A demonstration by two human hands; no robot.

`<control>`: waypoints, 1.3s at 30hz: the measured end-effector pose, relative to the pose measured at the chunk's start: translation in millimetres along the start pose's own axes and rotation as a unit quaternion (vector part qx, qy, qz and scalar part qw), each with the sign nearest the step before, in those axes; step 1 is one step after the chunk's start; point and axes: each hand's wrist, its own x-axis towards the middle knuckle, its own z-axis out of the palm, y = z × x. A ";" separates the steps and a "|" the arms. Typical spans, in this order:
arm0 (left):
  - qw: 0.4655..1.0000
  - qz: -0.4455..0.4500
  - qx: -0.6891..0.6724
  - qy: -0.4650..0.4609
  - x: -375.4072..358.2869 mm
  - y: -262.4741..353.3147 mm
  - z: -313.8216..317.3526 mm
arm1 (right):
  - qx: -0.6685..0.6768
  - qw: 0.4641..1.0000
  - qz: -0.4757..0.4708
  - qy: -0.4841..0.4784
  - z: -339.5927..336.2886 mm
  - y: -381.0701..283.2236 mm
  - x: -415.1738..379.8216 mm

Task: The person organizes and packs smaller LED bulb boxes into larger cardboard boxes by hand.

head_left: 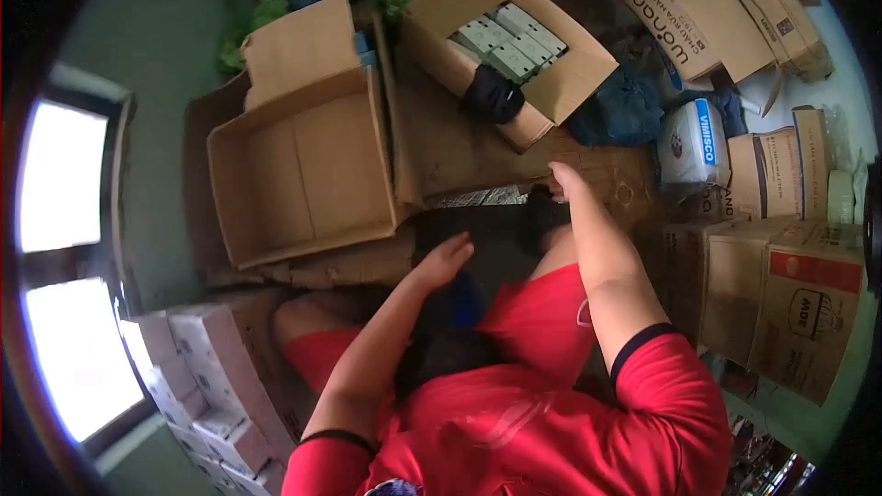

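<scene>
My left hand (446,262) hovers above the dark gap between my knees, fingers stretched out, and I see nothing in it. Farther forward, my right hand (564,184) is over the front edge of the brown cardboard surface, thumb and fingers apart with no object visible in them. Ahead of it stands an open cardboard box (574,73) holding several white small boxes (510,41) with dark marks. A black cloth-like item (493,95) hangs over that box's near wall. To the left, a larger open cardboard box (303,174) is tilted toward me, its visible inside bare.
Blue plastic bags (620,108) lie right of the filled box. Cartons (790,294) and a white VIMISCO package (694,147) line the right side. White boxes (216,386) are stacked at lower left below a window (64,174). A long printed carton (666,23) lies at upper right.
</scene>
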 end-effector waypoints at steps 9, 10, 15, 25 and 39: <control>0.907 -0.204 0.081 0.360 227.8 -141.1 -42.9 | 0.022 0.997 0.060 0.039 1.8 27.1 103.6; 0.907 -0.186 0.098 0.366 238.3 -149.4 -43.6 | 0.003 0.999 0.031 0.041 1.5 33.8 114.5; 0.878 -0.269 0.197 0.342 247.0 -170.5 -39.7 | -0.021 0.996 -0.074 0.048 7.0 38.6 142.8; 0.932 -0.200 0.164 0.255 232.2 -170.4 -54.1 | -0.162 0.938 -0.307 0.010 10.2 52.8 155.2; 0.929 -0.179 0.144 0.289 206.3 -186.2 -32.5 | -0.191 0.950 -0.246 0.013 -30.3 104.3 201.5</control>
